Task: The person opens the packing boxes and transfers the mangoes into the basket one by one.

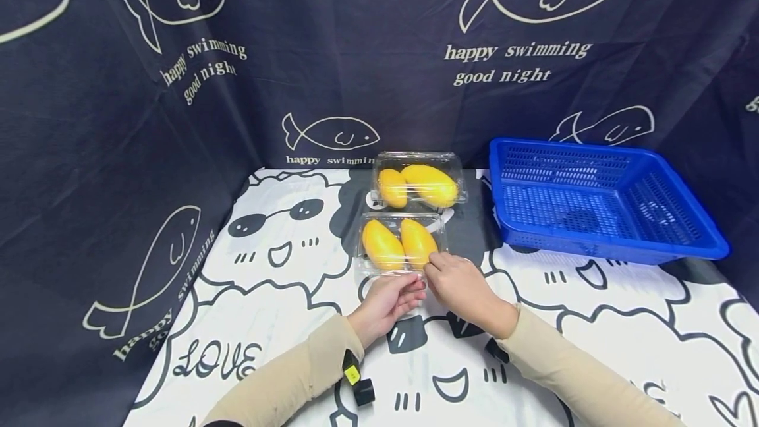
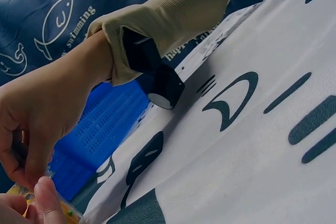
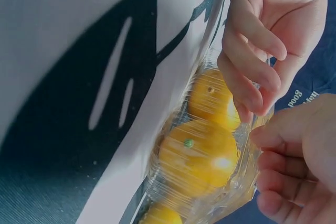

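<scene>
Two yellow mangoes [image 1: 384, 246] lie in the nearer clear plastic clamshell box [image 1: 359, 257], whose lid lies over them. My left hand [image 1: 388, 305] is at the box's near edge, its thumb and curled fingers about the rim. Beside it, my right hand [image 1: 465, 287] pinches the near edge at the right with thumb and fingertips. The right wrist view shows the left hand [image 3: 278, 35] and right hand [image 3: 299, 156] close together over the wrinkled, shiny plastic [image 3: 223, 211]. Exact contact at the fingertips is partly hidden.
Behind stands a second clear plastic box [image 1: 459, 173] holding yellow mangoes [image 1: 429, 183]. A blue perforated basket [image 1: 605, 246] sits at the right, with no fruit seen inside. A white patterned cloth [image 1: 284, 341] covers the table, and dark fish-print curtains [image 1: 367, 51] enclose it.
</scene>
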Tool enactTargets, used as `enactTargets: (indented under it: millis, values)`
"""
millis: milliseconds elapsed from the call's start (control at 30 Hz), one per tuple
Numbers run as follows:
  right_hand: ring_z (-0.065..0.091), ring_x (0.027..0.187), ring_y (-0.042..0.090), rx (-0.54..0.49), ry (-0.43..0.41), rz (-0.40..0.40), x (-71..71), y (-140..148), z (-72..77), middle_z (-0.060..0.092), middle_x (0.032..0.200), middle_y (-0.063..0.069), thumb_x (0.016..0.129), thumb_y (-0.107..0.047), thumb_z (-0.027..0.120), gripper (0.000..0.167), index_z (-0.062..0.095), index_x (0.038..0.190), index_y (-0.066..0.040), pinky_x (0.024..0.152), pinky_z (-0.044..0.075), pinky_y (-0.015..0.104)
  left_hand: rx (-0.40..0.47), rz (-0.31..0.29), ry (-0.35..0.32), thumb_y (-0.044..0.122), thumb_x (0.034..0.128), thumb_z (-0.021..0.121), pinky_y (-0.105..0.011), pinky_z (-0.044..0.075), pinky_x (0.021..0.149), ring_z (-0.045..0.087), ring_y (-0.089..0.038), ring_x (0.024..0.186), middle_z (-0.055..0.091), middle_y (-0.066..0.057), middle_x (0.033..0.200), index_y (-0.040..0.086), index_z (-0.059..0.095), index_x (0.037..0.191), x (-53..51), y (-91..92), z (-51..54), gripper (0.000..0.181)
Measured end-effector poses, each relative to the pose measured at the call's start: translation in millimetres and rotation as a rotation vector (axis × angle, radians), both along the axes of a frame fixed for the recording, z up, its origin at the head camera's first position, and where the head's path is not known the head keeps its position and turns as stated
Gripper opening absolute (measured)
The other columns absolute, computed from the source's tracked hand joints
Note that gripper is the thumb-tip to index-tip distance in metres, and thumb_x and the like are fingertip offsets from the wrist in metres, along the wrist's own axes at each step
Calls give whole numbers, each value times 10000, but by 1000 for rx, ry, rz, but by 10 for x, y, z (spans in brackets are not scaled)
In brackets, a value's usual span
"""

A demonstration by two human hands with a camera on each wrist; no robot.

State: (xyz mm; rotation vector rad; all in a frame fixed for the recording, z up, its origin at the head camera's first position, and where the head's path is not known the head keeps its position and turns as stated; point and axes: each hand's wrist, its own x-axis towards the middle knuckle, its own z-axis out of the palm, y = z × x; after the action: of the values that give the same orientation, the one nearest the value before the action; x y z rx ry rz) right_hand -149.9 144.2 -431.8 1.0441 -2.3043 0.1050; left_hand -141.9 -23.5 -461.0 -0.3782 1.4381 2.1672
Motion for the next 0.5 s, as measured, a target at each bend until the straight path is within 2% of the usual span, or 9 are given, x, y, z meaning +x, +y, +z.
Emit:
enactTargets:
  millis: [300,500]
  values:
    - [478,630,167,35,-17,70,-43,19,30,445,728,0,716,-34,683,150,547,727,-96,471,427,295,39,46,0,138,938,616,-151,553,638,683,-62,698,712,5,789,-47,636,1138,-19,59,-14,274]
    - [473,626,153,55,-28,91,-53,16,28,454,729,-6,708,-60,740,189,559,730,-108,476,426,288,37,68,9,136,946,605,-126,531,616,654,-36,679,702,6,789,-57,636,1151,-20,89,-29,283]
